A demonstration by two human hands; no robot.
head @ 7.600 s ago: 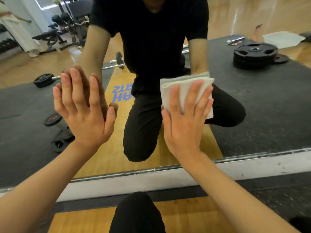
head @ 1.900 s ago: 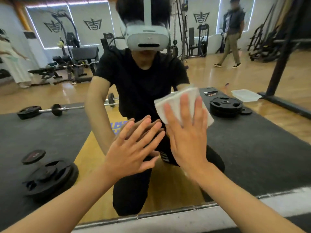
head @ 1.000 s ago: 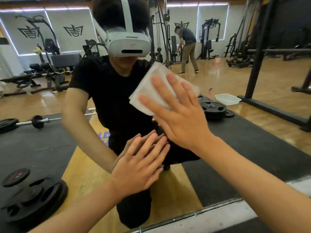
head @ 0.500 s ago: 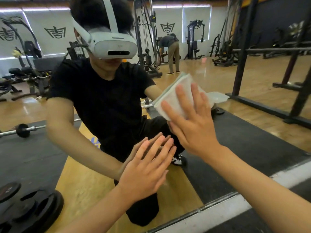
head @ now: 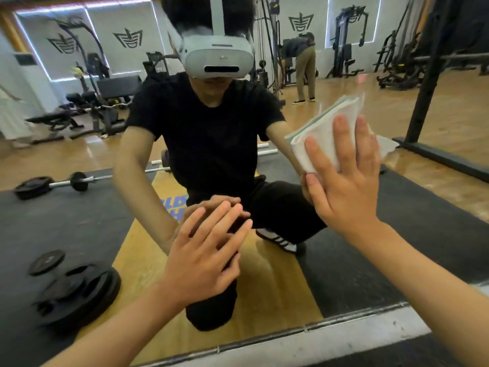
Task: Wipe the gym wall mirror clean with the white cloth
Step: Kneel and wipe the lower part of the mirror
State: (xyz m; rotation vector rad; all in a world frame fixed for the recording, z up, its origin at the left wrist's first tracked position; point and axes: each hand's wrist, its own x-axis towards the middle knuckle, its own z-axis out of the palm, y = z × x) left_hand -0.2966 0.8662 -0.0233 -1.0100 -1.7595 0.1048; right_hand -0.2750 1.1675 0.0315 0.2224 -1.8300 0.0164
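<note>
Currently my right hand presses the folded cloth with straight fingers against the mirror, up and right of my left hand, which rests flat and empty on the glass, so further strokes probably fall to the right hand.

The cloth at right is white, edged pale green; reflected shirt black; headset white; shoe black with white stripes; weight plates at near left black; floor lettering blue on tan wood.
</note>
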